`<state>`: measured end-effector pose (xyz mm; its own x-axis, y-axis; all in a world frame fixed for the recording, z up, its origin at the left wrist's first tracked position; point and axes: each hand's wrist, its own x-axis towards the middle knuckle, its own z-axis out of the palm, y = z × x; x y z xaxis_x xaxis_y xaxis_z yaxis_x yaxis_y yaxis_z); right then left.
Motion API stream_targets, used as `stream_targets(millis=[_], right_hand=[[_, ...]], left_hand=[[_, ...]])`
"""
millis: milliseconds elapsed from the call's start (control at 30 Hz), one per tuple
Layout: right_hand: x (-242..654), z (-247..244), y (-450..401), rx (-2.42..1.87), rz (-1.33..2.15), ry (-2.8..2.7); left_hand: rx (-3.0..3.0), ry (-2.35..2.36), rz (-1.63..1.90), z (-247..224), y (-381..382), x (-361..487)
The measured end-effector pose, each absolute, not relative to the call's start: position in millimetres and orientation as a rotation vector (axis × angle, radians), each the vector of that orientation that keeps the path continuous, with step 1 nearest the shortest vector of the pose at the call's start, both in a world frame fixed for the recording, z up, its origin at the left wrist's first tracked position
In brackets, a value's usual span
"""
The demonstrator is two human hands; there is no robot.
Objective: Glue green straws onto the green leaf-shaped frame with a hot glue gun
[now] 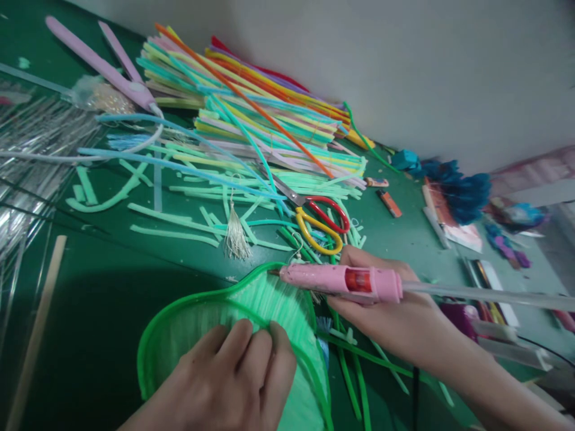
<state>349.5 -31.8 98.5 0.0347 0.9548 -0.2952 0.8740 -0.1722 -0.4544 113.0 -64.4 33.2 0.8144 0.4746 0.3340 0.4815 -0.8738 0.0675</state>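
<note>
My right hand [381,299] is wrapped round a pink hot glue gun [323,281], a long clear glue stick [485,294] jutting from its back end. The gun's nozzle points left, at or just above the green edging of a leaf-shaped piece [269,299]. That piece is pale green and ribbed inside, with a darker green fuzzy rim. My left hand [238,371] rests over it with curled fingers gripping its middle ridge; the fingertips are hidden. Just beyond lie scissors [314,218] with one red and one yellow handle, and a cream tassel [236,233].
Bundles of coloured pipe cleaners [269,114] and cut mint pieces [179,221] spread across the green table. A pink hair straightener [103,66] with a white cord lies far left, near silvery strands [36,143]. An orange lighter [389,203] and blue feathery material [467,194] sit right.
</note>
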Motion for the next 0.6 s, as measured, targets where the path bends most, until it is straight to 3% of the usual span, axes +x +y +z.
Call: stream_targets(millis=[600], right_hand=[[358.4, 95.3, -36.4, -2.069, 0.637, -2.005]], left_hand=[[-2.989, -0.779, -0.538, 33.4, -62.9, 113.5]])
